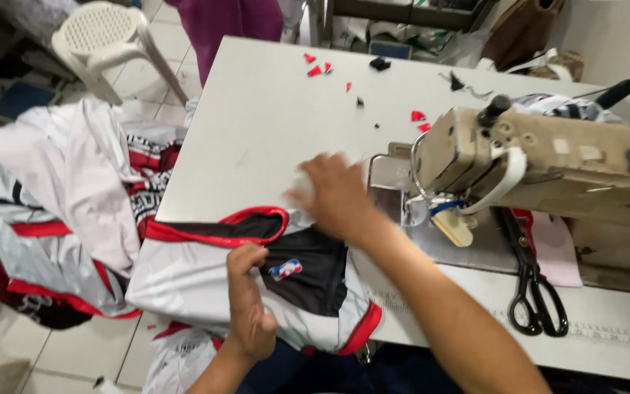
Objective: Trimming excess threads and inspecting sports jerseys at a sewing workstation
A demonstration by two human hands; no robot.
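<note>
The left hand (248,306) is pinching the jersey (205,273) at the near edge of the table (271,124), thumb and fingers closed on the white cloth just left of the black panel with its small badge. The right hand (337,193) is pressing down on the far end of the same jersey, just left of the sewing machine (541,157); it is blurred, so I cannot tell whether the fingers are spread or gripping. The jersey is lying half on the table and half hanging off the near edge, its red-trimmed black collar facing far-left and a red hem showing at the near right.

The needle area of the machine is sitting just right of the right hand. Black scissors (537,292) are lying on the table near the machine's base, well right of both hands. Red scraps (315,69) are scattered on the far part of the table. A pile of jerseys (52,219) is resting on the floor to the left, and a white chair (107,40) is standing far-left.
</note>
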